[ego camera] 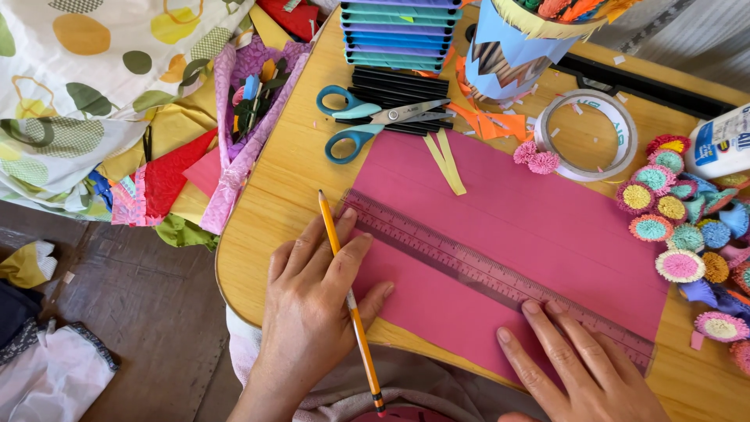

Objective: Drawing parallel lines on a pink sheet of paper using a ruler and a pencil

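On the pink paper [516,234], left hand [312,305] fingers pinch a pencil [350,301]; right hand [578,363] fingers, spread, press the ruler [484,273].

Pink paper sheet [531,234] at centre on the yellow wood-grain surface [273,211], crossed by a clear, pink-tinted ruler [469,270]. Orange-yellow pencil [344,281], dark-tipped. At 12 o'clock: scissors [367,121] with blue handles; stacked paper [400,31] banded teal, blue and purple. At 3 o'clock: paper flowers [680,227] in teal, pink, yellow and red rings. At 10 o'clock: white cloth [94,70] with yellow and green spots.
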